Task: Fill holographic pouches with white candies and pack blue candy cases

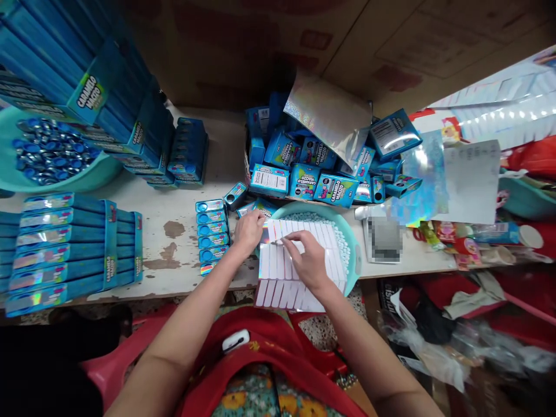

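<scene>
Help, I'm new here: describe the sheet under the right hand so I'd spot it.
On the table, find the teal basin of white pellets. The sheet covers part of it. Rows of narrow white strips set it apart from the silvery sheet beyond.

Along the back of the white table (150, 217) stands a large brown cardboard carton (243, 43), while a turquoise tub (95, 180) at far left holds small blue-and-silver pieces (50, 153). At right, a white paper (472, 179) lies near colourful packets (468, 248); crumpled clear plastic bags (438, 350) sit below.
</scene>
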